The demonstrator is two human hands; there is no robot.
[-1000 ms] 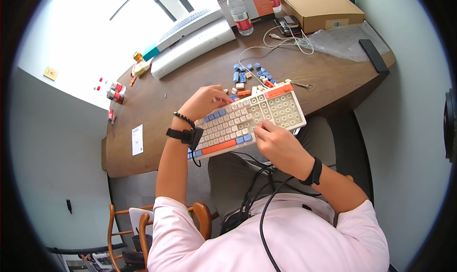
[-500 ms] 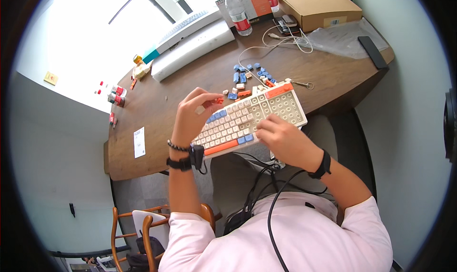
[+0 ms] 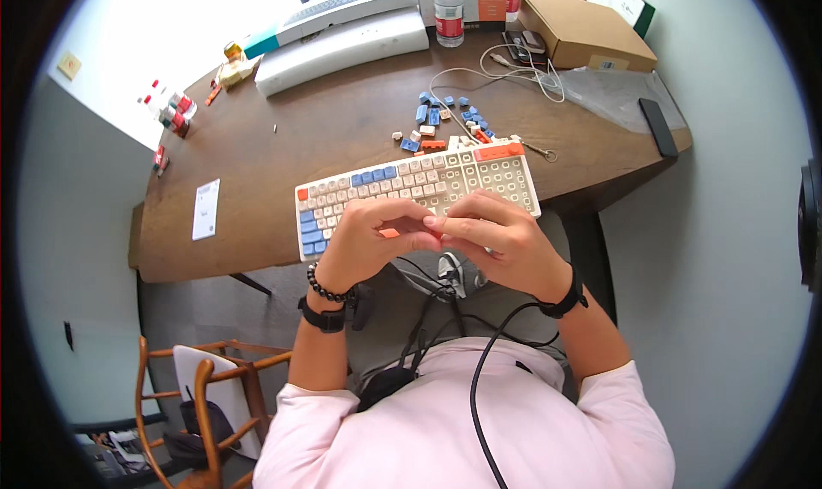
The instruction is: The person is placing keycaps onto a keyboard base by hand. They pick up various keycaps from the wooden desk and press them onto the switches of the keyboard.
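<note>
The beige keyboard (image 3: 338, 196) lies near the desk's front edge, its left keys fitted in cream, blue and orange, while many sockets on its right side have no caps. My left hand (image 3: 370, 236) and my right hand (image 3: 501, 235) meet fingertip to fingertip over its front edge. Both are closed in a pinch around a small orange-red keycap (image 3: 437, 235), mostly hidden by the fingers. Behind the keyboard lie loose blue keycaps (image 3: 422, 115), with cream and orange ones (image 3: 434, 144) among them.
A metal ring (image 3: 550, 156) and white cable (image 3: 467, 71) lie behind the keyboard. Farther back are a water bottle (image 3: 449, 14), long white package (image 3: 342, 56) and cardboard box (image 3: 586, 31). A black phone-like slab (image 3: 658, 128) sits right; a white paper slip (image 3: 205, 209) left.
My left hand has brought the orange keycap down and right to meet my right hand. My right hand has come off the bare sockets toward the keyboard's front. The view has shifted.
</note>
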